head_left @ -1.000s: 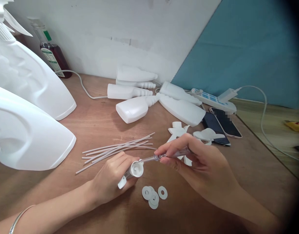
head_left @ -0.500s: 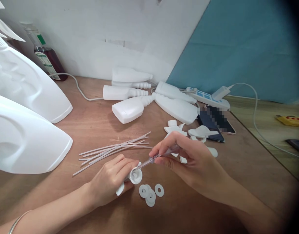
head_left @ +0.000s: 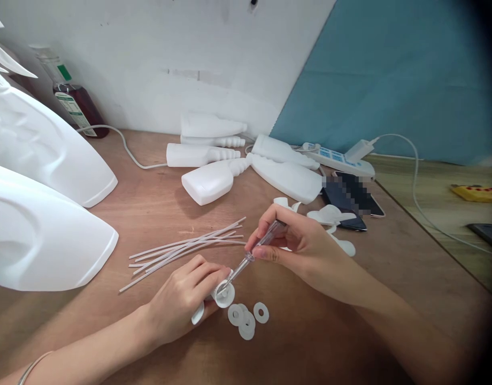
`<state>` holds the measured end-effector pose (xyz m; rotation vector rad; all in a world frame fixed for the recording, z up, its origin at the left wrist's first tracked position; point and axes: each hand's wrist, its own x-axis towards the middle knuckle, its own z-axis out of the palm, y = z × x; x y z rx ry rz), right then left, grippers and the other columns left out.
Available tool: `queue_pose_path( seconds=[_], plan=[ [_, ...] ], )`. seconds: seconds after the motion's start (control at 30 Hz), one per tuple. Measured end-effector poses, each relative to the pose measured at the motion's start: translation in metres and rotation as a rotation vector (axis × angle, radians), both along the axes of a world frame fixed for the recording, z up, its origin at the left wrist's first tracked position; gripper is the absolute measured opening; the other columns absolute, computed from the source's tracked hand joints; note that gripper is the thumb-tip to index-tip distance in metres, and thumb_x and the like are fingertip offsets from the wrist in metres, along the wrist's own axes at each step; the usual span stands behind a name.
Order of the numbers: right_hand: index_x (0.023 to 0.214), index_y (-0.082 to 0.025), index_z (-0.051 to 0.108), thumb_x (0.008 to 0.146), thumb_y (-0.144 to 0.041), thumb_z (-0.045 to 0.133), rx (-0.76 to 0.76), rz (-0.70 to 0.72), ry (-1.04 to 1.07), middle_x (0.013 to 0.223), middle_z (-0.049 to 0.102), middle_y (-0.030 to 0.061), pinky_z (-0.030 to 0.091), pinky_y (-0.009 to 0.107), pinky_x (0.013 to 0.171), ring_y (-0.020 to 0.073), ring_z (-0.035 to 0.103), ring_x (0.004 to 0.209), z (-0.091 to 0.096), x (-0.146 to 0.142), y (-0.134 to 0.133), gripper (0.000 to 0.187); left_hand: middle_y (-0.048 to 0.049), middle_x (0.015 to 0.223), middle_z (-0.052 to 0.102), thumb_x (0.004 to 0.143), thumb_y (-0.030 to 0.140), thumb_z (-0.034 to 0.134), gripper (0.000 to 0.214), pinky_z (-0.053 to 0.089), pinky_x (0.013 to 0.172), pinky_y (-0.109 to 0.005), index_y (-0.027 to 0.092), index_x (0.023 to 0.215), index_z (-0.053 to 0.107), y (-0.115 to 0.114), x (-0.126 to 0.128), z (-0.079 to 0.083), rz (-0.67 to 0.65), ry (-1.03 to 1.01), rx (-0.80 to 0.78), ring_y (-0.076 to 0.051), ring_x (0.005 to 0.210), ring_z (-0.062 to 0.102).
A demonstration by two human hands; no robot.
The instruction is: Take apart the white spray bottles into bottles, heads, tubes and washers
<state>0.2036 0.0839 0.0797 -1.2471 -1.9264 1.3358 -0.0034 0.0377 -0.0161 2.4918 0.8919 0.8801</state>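
My left hand (head_left: 190,299) is closed round a white spray trigger head (head_left: 225,297), its round cap end turned toward the right. Fingers hide most of its body. In my right hand (head_left: 298,251) is a screwdriver with a clear handle (head_left: 267,235), slanting down to the left. Its metal tip reaches into the opening of the spray head. Several flat white ring washers (head_left: 247,324) lie just right of and below the spray head. Behind my left hand rest several thin white tubes (head_left: 182,251) in a loose bundle.
Several white bottles (head_left: 209,182) lie at the back, near a power strip (head_left: 338,160) and phones (head_left: 358,192). More white spray heads (head_left: 330,215) lie beyond my right hand. Large white bottles (head_left: 49,230) stand at left, with a dark-liquid bottle (head_left: 79,107) behind.
The screwdriver has tilted steeper, and its tip has gone further into the spray head's opening. My right hand has risen slightly. My left hand keeps its hold.
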Motion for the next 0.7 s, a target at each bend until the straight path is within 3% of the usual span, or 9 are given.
queue_pose_path(
  seconds=[0.3,0.5,0.7],
  plan=[
    [0.081,-0.020,0.048,0.080,-0.024,0.058,-0.022,0.051,-0.060,0.080,0.064,0.0010,0.048,0.026,0.063,0.0137,0.062,0.071,0.005,0.007,0.005,0.011,-0.0092,0.104,0.062,0.078,0.005,0.047,0.035,0.046,0.069,-0.033,0.015,0.111,0.054,0.000,-0.001,-0.004,0.073,0.107,0.125,-0.019,0.080,0.050],
    [0.081,-0.020,0.045,0.079,-0.025,0.060,-0.123,0.015,0.070,0.083,0.065,0.0014,0.048,0.028,0.067,0.0136,0.061,0.074,-0.015,0.010,0.001,0.016,-0.0100,0.097,0.062,0.079,0.007,0.045,0.029,0.040,0.070,-0.034,0.013,0.104,0.059,-0.004,0.003,-0.003,0.140,0.185,0.269,-0.021,0.082,0.051],
    [0.078,-0.021,0.045,0.076,-0.029,0.064,-0.174,-0.118,0.192,0.083,0.066,0.0019,0.049,0.027,0.066,0.0139,0.062,0.073,-0.040,0.023,-0.020,0.020,-0.0097,0.097,0.064,0.085,0.009,0.042,0.027,0.037,0.073,-0.033,0.014,0.102,0.062,-0.008,0.008,0.000,0.176,0.205,0.468,-0.020,0.085,0.054]
  ],
)
